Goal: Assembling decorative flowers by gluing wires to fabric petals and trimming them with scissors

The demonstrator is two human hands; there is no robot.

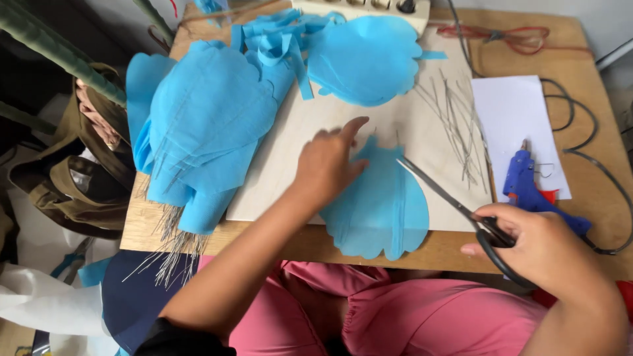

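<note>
Seen from the head camera over a wooden table (580,59): pale board (369,138) laid flat at centre, carrying blue petal-shaped paper cutouts. Large stack of blue petals (204,125) at board's left edge, overhanging table, thin wires (173,247) protruding from lower end. Single rounded blue cutout (366,59) at top centre, tangle of blue paper strips (280,39) just beside it to the left. Loose bundle of thin grey wires (455,125) at board's right side. White blank sheet (514,128) further right, unmarked, partly under a blue glue gun (527,191) with black cable (587,145) looping along table's right edge. Cream power strip (369,8) at far edge, one plug inserted. Red cord (521,36) at top right. No labels or signs legible. Left hand (326,165) reaching forward, palm down, fingers spread, pressing on upper left edge of blue petal (382,207) lying at board's near edge; not clenched, flat contact only. Right hand (541,247) at lower right, closed around black handles of scissors (455,201), blades parted, tips resting over petal's upper right edge. Pink garment (409,316) in lap below. Olive bag (72,191) left of table
</note>
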